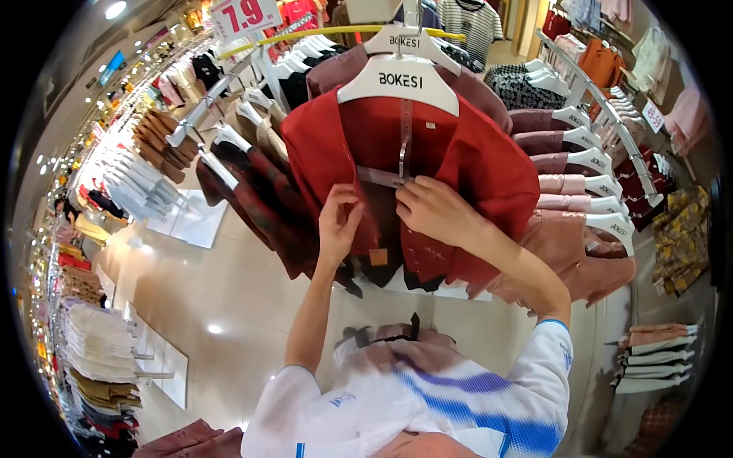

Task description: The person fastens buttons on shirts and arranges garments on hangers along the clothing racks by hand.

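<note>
A red jacket (489,164) hangs in front of me on a white hanger (365,85) lettered BOKESI. From that hanger a clear hook strip (405,126) runs down to a smaller hanger (377,176) inside the open front, with a dark garment under it. My left hand (338,221) is closed at the jacket's left front edge, thumb and fingers pinched together. My right hand (435,208) has its fingers closed at the smaller hanger, just below the hook; its fingertips are partly hidden. An orange-brown tag (379,257) shows low inside the jacket.
Another BOKESI hanger with a mauve garment (336,72) hangs close behind. Dark checked clothes (248,187) crowd the left rail, pink tops (569,244) the right rail (599,114). A 7.9 price sign (244,15) stands upper left. The tiled floor (206,290) lies below.
</note>
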The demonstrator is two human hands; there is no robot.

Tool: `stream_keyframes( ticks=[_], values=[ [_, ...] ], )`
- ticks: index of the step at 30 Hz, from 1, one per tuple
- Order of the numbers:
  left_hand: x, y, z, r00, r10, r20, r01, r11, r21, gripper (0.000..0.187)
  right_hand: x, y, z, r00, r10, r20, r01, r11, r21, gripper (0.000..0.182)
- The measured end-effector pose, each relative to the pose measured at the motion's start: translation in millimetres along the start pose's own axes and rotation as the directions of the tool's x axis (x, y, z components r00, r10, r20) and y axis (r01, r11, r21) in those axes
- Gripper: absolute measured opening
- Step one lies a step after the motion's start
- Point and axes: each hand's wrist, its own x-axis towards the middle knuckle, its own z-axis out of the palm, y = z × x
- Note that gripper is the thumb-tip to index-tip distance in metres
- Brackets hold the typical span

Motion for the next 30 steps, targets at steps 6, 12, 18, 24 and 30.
stream_keyframes(
  ticks=[6, 12, 18, 24, 30],
  values=[
    [8.0, 2.1, -2.8, 0.987, 0.160, 0.037, -0.162, 0.982, 0.094, 0.025, 6.8, -9.7, -9.0, 0.998, 0.069, 0.006, -0.069, 0.997, -0.041, 0.005],
    [15.6, 7.6, -2.0, 0.980, 0.160, 0.119, -0.164, 0.986, 0.018, 0.023, 24.0, -14.3, -36.7, 0.985, 0.122, -0.126, -0.082, 0.955, 0.285, 0.013],
    [17.8, 18.2, -5.7, 0.971, -0.031, 0.238, 0.064, 0.989, -0.136, 0.015, 35.2, -21.1, -31.1, 0.951, 0.266, -0.160, -0.192, 0.908, 0.373, 0.020],
    [19.7, 8.2, -11.5, 0.985, 0.012, 0.174, 0.026, 0.975, -0.219, 0.015, 46.9, -30.3, -47.2, 0.969, 0.241, 0.060, -0.246, 0.967, 0.074, 0.017],
    [19.0, 5.2, -12.4, 0.983, -0.035, 0.178, 0.077, 0.969, -0.235, 0.014, 50.2, -36.1, -56.0, 0.966, 0.229, 0.123, -0.218, 0.971, -0.100, 0.005]
  ],
)
